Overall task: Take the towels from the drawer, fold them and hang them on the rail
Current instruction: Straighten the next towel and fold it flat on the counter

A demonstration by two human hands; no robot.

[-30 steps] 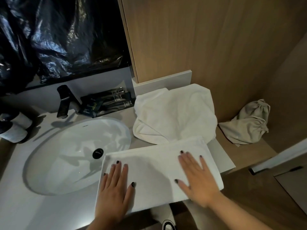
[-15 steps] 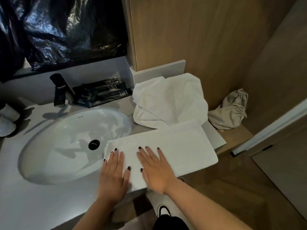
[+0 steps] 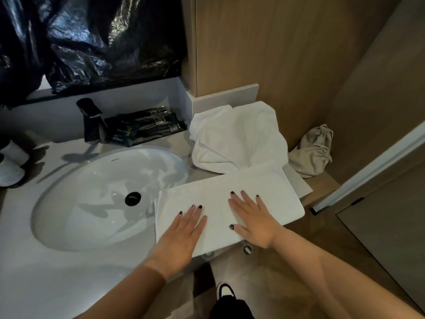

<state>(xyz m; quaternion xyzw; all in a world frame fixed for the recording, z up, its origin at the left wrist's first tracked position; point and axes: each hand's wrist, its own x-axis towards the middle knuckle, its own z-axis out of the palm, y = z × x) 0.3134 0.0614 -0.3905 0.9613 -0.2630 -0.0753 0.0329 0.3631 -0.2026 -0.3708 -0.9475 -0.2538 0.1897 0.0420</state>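
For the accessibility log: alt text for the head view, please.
Both hands, left hand and right hand, press flat on a folded white towel beside the sink. A crumpled towel lies behind it.

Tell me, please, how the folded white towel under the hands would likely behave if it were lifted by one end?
The folded towel is probably floppy: its layers could sag open. It overhangs the counter edge, so a push might slide it off.
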